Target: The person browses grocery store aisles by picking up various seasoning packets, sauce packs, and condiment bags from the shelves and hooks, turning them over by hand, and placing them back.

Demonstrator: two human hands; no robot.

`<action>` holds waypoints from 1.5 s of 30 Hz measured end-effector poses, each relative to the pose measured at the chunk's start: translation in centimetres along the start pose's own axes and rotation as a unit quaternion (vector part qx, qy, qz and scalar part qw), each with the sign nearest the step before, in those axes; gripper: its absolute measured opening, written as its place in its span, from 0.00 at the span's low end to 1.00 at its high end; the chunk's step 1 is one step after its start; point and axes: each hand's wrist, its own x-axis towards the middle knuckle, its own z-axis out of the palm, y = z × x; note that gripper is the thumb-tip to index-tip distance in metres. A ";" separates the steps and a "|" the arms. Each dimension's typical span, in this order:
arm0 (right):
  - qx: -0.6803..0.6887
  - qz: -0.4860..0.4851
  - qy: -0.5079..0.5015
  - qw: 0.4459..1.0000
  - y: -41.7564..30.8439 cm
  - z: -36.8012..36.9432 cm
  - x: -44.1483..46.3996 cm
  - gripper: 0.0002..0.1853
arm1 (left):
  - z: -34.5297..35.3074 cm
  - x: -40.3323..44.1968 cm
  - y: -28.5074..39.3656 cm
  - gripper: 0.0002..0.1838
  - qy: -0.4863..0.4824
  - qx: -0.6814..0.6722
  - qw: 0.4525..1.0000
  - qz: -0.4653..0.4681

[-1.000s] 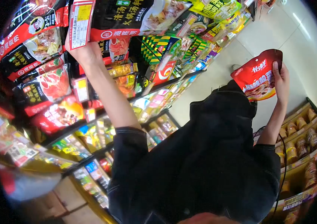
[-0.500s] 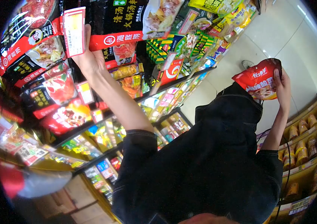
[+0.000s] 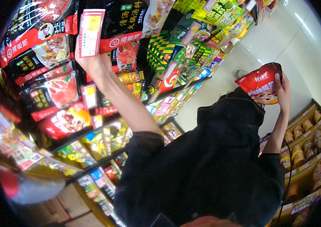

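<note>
My left hand (image 3: 97,68) reaches up to the shelf, right behind a white and red price tag (image 3: 91,36). The tag and the packs hide most of its fingers, so its grip cannot be made out. Beside it hang black and red hotpot soup base pouches (image 3: 128,22), and another dark pouch with a red band (image 3: 39,28) lies to the left. Out to the right, my right hand (image 3: 284,92) is closed on the edge of a red seasoning pouch (image 3: 259,85), thumb across its front.
Below the left arm run shelf tiers with small colourful packets (image 3: 96,143). Green and yellow packs (image 3: 160,56) stand further along. At lower right, another shelf (image 3: 319,151) carries jars and bags. Tiled floor (image 3: 281,41) lies between. A thin black cable (image 3: 290,178) hangs near the right arm.
The view has shifted slightly. My left hand's fingers, partly visible beside the price tag before, are now more hidden. My right hand keeps hold of the red pouch.
</note>
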 end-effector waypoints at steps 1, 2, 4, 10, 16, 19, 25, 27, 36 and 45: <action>-0.001 0.004 0.003 1.000 0.2 -0.4 0.0 0.20 | 0.5 -0.3 0.1 0.19 0.019 0.013 1.000 -0.016; -0.001 0.009 0.007 1.000 0.5 -0.7 0.0 0.20 | 1.0 -0.8 0.3 0.20 0.030 0.064 0.997 -0.016; 0.002 0.011 0.019 1.000 0.8 -1.0 0.6 0.20 | 1.7 -1.3 0.4 0.22 0.052 0.166 0.985 -0.014; 0.014 0.017 0.043 0.999 2.0 -1.6 0.5 0.19 | 1.1 -2.0 0.6 0.21 0.041 0.152 0.987 0.013; 0.032 0.023 0.046 0.998 2.5 -1.7 -0.2 0.18 | 1.6 -5.0 -0.3 0.21 0.002 0.041 0.998 -0.054; 0.038 0.029 0.052 0.997 3.0 -1.7 -0.2 0.18 | 0.4 -5.3 -0.7 0.22 -0.008 0.056 0.994 -0.096; 0.021 0.062 0.031 0.997 3.1 -2.3 -0.3 0.18 | -0.2 -6.0 -0.2 0.20 -0.021 0.014 0.985 -0.173; 0.031 0.068 0.040 0.996 1.6 -1.3 -0.7 0.19 | 0.0 -6.5 0.4 0.19 -0.025 0.011 0.983 -0.183; -0.001 0.015 -0.013 1.000 1.6 0.3 0.5 0.19 | -1.6 -4.5 0.8 0.13 -0.009 -0.125 0.974 -0.188; -0.035 -0.022 -0.006 0.999 0.8 0.1 2.0 0.19 | -1.8 -1.7 -1.9 0.14 -0.026 -0.132 0.991 -0.012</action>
